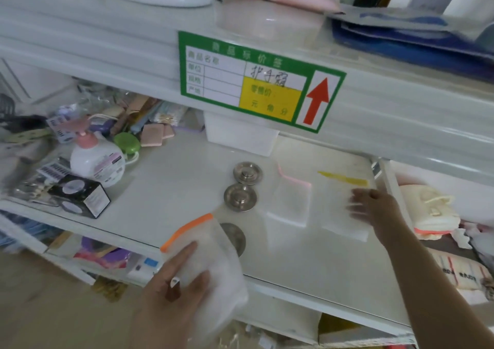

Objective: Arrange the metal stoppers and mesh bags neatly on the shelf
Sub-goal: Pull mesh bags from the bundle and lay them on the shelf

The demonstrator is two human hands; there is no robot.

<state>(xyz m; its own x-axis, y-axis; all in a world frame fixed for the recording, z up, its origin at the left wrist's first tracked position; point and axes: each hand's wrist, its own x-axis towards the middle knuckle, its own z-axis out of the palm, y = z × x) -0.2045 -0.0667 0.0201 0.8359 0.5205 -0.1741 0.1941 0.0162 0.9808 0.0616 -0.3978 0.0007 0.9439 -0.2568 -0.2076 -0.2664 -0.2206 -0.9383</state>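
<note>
Left hand (173, 284) grips orange-trimmed mesh bag (213, 263) at shelf (160, 188) front, over third stopper (235, 237), prob. to lay beside stoppers; right hand (374, 209), fingers flat, smooths yellow-trimmed bag (339, 204) right of them.

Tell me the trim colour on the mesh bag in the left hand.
Orange trim, along the bag's top edge; seen in the head view.

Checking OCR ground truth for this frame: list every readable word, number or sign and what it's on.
Price tag on the upper shelf edge: header "商品标价签".
Same tag, printed fields: "商品名称", "单位", "规格", "产地", "零售价", "元 角 分".
Same tag: a red arrow pointing up.
Same tag, handwriting: three characters, too scrawled to read surely.
Pump bottle label: too blurred.
Black box: too small.
Sack on the lower right: blurred.
</note>
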